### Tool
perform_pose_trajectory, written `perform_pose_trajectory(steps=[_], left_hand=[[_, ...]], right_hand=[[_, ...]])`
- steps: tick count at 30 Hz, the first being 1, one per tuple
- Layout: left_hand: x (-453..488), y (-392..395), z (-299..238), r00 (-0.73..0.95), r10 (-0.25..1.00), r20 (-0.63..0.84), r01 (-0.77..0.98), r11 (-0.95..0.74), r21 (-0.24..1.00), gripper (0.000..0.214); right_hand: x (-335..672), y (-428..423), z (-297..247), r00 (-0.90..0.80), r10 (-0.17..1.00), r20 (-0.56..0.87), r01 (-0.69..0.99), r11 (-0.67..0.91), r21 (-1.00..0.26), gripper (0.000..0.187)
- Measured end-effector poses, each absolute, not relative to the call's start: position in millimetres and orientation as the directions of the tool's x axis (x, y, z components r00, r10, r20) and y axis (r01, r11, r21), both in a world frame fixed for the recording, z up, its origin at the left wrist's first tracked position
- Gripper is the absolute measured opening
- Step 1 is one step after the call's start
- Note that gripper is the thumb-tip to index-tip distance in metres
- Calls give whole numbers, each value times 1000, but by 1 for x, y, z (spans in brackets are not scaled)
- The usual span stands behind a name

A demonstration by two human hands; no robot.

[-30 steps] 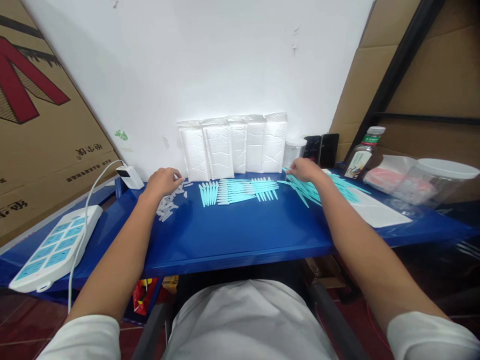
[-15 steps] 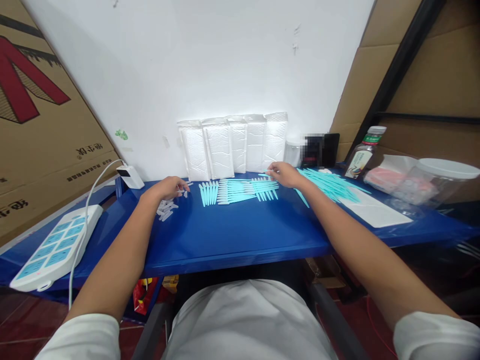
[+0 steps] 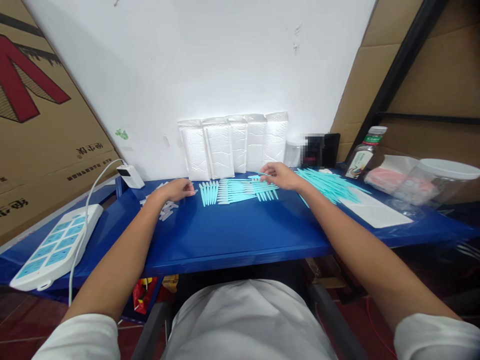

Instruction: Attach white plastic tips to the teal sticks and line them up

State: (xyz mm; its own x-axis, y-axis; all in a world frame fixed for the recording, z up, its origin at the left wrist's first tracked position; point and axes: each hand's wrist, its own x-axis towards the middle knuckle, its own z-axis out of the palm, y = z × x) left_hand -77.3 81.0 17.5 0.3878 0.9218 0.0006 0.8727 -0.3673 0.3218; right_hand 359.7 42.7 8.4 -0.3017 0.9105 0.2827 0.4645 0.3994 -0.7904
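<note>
My left hand (image 3: pixel 180 189) is closed in a pinch on a small clear plastic cap (image 3: pixel 194 192), just left of the arranged sticks. Behind its wrist lies a scatter of similar loose caps (image 3: pixel 167 211). My right hand (image 3: pixel 278 176) grips a slim teal stick, apparently an eyebrow razor (image 3: pixel 254 177), above the right end of the rows. Neatly lined-up teal razors (image 3: pixel 240 191) with clear caps on their ends cover the table's middle. To the right of my right hand, a loose pile of teal razors (image 3: pixel 326 185) lies partly behind my forearm.
White padded mailers (image 3: pixel 232 147) lean on the wall behind the blue table (image 3: pixel 232 235). A power strip (image 3: pixel 56 247) with a cable is at left. At right are a white sheet (image 3: pixel 378 210), a bottle (image 3: pixel 363 155) and a clear lidded jar (image 3: pixel 431 185).
My left hand has moved right, away from the loose caps, with one cap in its fingertips. My right hand has shifted slightly left with the teal razor, over the rows.
</note>
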Motion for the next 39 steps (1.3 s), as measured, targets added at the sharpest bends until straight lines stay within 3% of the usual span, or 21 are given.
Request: perform_pose_trajectory(steps=[7, 13, 39], left_hand=[[-26, 56, 22, 502, 836, 220, 589, -517, 622, 44], [13, 41, 6, 513, 809, 287, 419, -529, 738, 49], [29, 27, 4, 497, 817, 291, 369, -502, 782, 49]], right_hand=[[346, 32, 14, -343, 866, 364, 351, 478, -805, 44], [333, 26, 9, -374, 862, 342, 334, 470, -817, 44], [317, 14, 11, -428, 852, 300, 304, 449, -841, 48]])
